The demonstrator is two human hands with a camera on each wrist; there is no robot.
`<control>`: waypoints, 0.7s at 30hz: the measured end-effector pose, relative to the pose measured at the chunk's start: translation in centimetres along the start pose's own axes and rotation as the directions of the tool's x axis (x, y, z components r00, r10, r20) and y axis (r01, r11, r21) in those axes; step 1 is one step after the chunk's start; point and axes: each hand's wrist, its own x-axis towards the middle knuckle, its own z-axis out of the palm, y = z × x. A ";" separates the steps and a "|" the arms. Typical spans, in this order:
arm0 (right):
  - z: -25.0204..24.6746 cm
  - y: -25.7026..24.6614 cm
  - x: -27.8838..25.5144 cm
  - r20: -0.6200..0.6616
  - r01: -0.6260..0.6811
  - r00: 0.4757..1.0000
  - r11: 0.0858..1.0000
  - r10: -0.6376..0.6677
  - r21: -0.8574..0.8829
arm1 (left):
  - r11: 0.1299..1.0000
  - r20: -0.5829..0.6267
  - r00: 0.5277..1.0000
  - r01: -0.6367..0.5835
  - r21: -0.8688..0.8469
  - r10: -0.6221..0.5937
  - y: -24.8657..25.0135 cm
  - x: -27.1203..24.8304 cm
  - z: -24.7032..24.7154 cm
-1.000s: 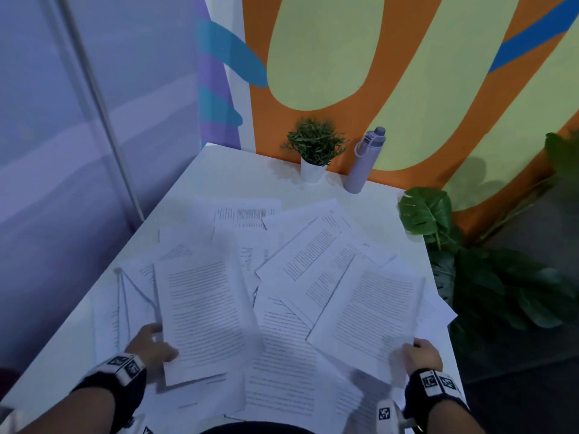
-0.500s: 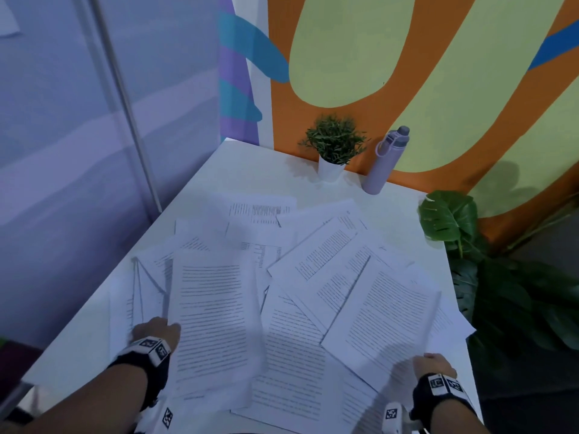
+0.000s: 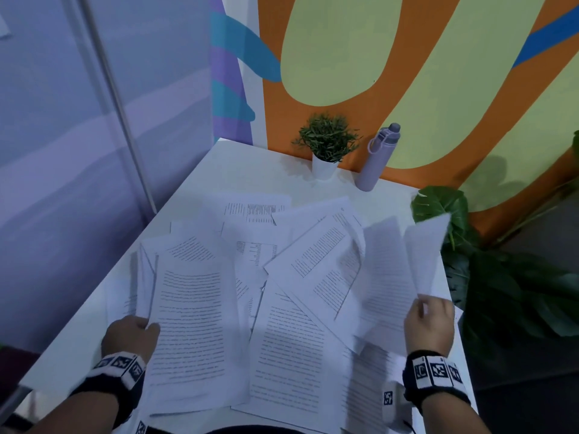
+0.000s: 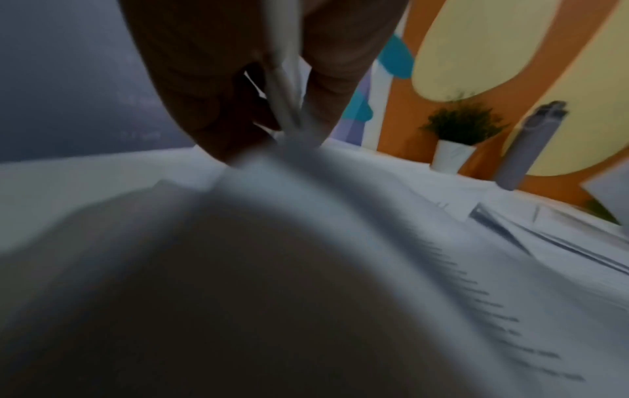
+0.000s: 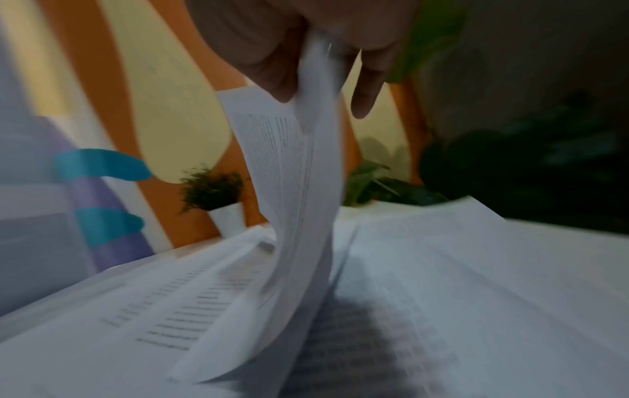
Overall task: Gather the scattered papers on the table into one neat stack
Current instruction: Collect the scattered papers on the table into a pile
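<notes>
The white printed paper sheets (image 3: 282, 308) lie spread over the near half of the white rectangular worktop (image 3: 238, 173), one overlapping another at many angles, so no stack exists yet. The right hand (image 3: 429, 327) holds a few of these sheets (image 3: 407, 264) by their near edge and lifts them, so that they stand curved above the others; in the right wrist view the fingers (image 5: 269, 70) are closed on the top edge of the raised paper (image 5: 299, 172), thumb on one side and fingers on the other. I think they are held so because lifting by one edge frees the sheets from the pile and lets them be carried toward the middle.

The left hand (image 3: 131, 336) is at the left side of the spread. In the left wrist view its fingers (image 4: 327, 88) pinch the edges of several thin sheets (image 4: 282, 88) together. This grip probably serves to keep the left group from sliding while the other side is collected.

At the far edge of the worktop stand a small green plant in a white pot (image 3: 327, 148) and a tall lilac water bottle with a grey lid (image 3: 377, 158), both well apart from the papers. Behind them is a wall painted in orange, pale yellow and blue shapes (image 3: 407, 42). On the right, beside the worktop, grows a large dark green leafy plant (image 3: 507, 289). The light is dim and bluish.
</notes>
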 end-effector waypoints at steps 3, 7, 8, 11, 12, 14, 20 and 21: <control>-0.1 -2.3 0.0 -0.042 0.276 0.961 0.960 -0.275 0.040 | 0.995 -0.092 0.991 -0.099 0.022 0.101 1.1 -0.4 -1.3; -0.6 -5.3 0.4 -0.107 0.459 0.888 0.875 -0.447 0.152 | 0.963 -0.218 0.938 -0.263 0.059 0.270 3.8 -2.3 -4.4; -0.6 -5.8 0.7 -0.124 0.450 0.893 0.874 -0.433 0.184 | 0.953 -0.248 0.921 -0.296 0.063 0.302 4.5 -2.7 -5.1; 0.3 -6.3 1.7 -0.091 0.176 0.984 0.934 -0.155 0.309 | 0.940 -0.290 0.900 -0.340 0.001 0.326 5.6 -3.3 -6.4; 0.8 -6.1 1.9 -0.043 0.015 0.999 0.935 0.001 0.354 | 0.942 -0.283 0.907 -0.334 -0.027 0.313 5.6 -3.3 -6.6; 2.2 -5.0 1.7 0.105 -0.289 0.957 0.879 0.270 0.380 | 0.945 -0.251 0.915 -0.327 -0.007 0.315 5.3 -2.9 -6.9; 5.8 -0.7 0.1 0.377 -0.532 0.791 0.846 0.483 0.032 | 0.919 -0.179 0.925 -0.281 0.278 0.336 3.1 -1.3 -6.7; 6.0 -0.4 -0.2 0.410 -0.509 0.780 0.860 0.472 -0.023 | 0.923 -0.200 0.921 -0.275 0.270 0.333 3.2 -1.2 -6.8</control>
